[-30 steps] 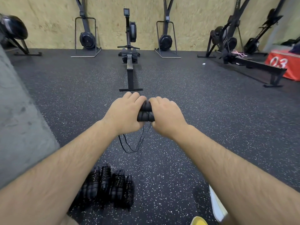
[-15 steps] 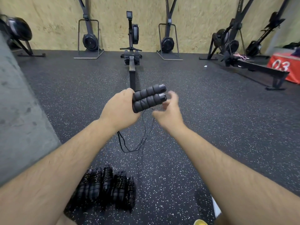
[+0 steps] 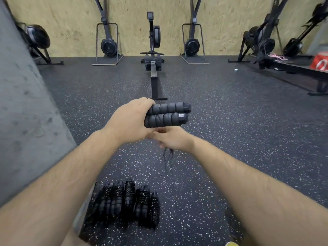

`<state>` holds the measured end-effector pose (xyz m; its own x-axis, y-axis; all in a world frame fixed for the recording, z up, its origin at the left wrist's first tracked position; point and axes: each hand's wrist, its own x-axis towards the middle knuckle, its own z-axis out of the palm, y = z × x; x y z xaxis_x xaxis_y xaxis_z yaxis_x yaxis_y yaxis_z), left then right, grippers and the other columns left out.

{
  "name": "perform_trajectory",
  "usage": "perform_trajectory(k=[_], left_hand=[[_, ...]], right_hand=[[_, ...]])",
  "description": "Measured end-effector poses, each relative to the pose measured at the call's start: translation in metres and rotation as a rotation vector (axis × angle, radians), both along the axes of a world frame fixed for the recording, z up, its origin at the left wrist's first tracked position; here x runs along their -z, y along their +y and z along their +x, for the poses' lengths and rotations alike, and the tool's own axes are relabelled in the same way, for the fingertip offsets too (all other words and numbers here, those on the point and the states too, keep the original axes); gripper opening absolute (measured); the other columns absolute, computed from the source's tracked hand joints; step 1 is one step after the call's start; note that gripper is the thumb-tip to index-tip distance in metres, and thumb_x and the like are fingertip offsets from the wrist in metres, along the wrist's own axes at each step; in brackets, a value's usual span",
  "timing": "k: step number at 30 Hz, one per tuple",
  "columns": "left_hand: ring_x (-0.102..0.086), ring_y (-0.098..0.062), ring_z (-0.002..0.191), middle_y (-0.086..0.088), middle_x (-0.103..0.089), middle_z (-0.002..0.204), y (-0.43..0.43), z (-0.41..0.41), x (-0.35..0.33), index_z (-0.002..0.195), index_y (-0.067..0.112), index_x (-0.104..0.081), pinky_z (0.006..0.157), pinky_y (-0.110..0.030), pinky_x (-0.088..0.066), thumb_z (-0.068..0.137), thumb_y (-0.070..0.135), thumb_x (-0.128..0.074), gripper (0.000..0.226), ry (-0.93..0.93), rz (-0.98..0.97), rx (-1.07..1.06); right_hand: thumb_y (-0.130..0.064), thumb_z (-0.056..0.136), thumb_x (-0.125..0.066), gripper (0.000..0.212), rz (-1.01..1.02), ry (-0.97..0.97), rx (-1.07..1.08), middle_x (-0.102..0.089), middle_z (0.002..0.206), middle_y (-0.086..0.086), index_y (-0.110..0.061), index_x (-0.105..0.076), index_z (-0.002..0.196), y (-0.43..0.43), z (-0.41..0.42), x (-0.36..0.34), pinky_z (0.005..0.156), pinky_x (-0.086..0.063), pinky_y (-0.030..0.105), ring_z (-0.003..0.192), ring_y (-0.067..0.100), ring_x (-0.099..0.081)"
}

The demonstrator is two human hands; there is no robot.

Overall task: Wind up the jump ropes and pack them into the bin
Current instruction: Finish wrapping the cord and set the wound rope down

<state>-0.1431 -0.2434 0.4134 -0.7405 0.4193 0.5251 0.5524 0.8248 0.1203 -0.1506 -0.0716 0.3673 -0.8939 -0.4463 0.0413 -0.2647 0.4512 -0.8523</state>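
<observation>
down low, by the bottom edge, a row of wound jump ropes (image 3: 129, 205) lying side by side on the floor (image 3: 239, 139), each a black bundle of ribbed foam wrapped in thin glossy cord; about six, though too blurred to count surely. just left of them, touching the row, a grey strip (image 3: 83, 212); whether a bin's wall, impossible to tell. higher, at mid frame, two foam handles (image 3: 166, 115), dark grey, cylindrical, ringed with grooves, stacked one above the other and pointing right, capped ends free. left hand (image 3: 131, 121) wrapped round their near ends, fingers curled tight and hidden behind the foam. right hand (image 3: 174, 139) just beneath, back upward, fingertips tucked under the left and smeared by blur; pinching or loose, cannot tell. below it a few strands of black cord (image 3: 167, 157) dangling, thin, clear of the ground. black rubber flooring flecked white; beyond, one rowing machine (image 3: 154, 68) lengthwise; pale chipboard wall (image 3: 134, 23) behind.
</observation>
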Motion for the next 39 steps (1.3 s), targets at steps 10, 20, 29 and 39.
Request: perform_trajectory(k=[10, 20, 29, 39], left_hand=[[-0.057, -0.031, 0.093, -0.004, -0.057, 0.1, -0.012, -0.018, 0.015, 0.104, 0.015, -0.056, 0.063, -0.036, -0.038, 0.08, 0.034, -0.077, 0.038, 0.119, -0.288, -0.195], [-0.058, -0.029, 0.097, -0.002, -0.057, 0.105, 0.022, -0.014, 0.014, 0.107, 0.016, -0.052, 0.069, -0.04, -0.046, 0.082, 0.043, -0.072, 0.042, 0.064, -0.203, -0.246], [-0.057, -0.032, 0.104, -0.01, -0.059, 0.119, 0.027, -0.012, 0.022, 0.143, 0.009, -0.049, 0.085, -0.047, -0.049, 0.084, 0.084, -0.038, 0.097, 0.241, -0.062, -0.111], [-0.063, -0.03, 0.081, -0.005, -0.061, 0.089, 0.009, -0.023, 0.021, 0.135, 0.017, -0.062, 0.069, -0.04, -0.052, 0.089, 0.08, -0.041, 0.081, 0.285, -0.046, 0.035]], right_hand=[[-0.062, 0.088, -0.041, 0.043, -0.182, -0.309, 0.282, -0.048, 0.074, -0.004, -0.023, -0.048, 0.103, 0.047, -0.009, -0.032, 0.054, -0.028, 0.025, 0.055, 0.011, -0.035], [-0.06, 0.1, -0.036, 0.046, -0.23, 0.146, 0.677, -0.063, 0.105, -0.003, -0.018, -0.053, 0.109, 0.023, 0.01, -0.025, 0.082, -0.045, 0.036, 0.099, 0.02, -0.06], [-0.049, 0.103, -0.042, 0.034, -0.356, 0.298, 0.704, -0.063, 0.096, -0.009, -0.016, -0.051, 0.106, 0.017, 0.013, -0.031, 0.083, -0.048, 0.036, 0.093, 0.015, -0.062], [-0.056, 0.097, -0.049, 0.037, -0.059, 0.229, 0.493, -0.063, 0.093, -0.007, -0.019, -0.052, 0.105, 0.039, 0.012, -0.035, 0.07, -0.042, 0.03, 0.085, 0.013, -0.06]])
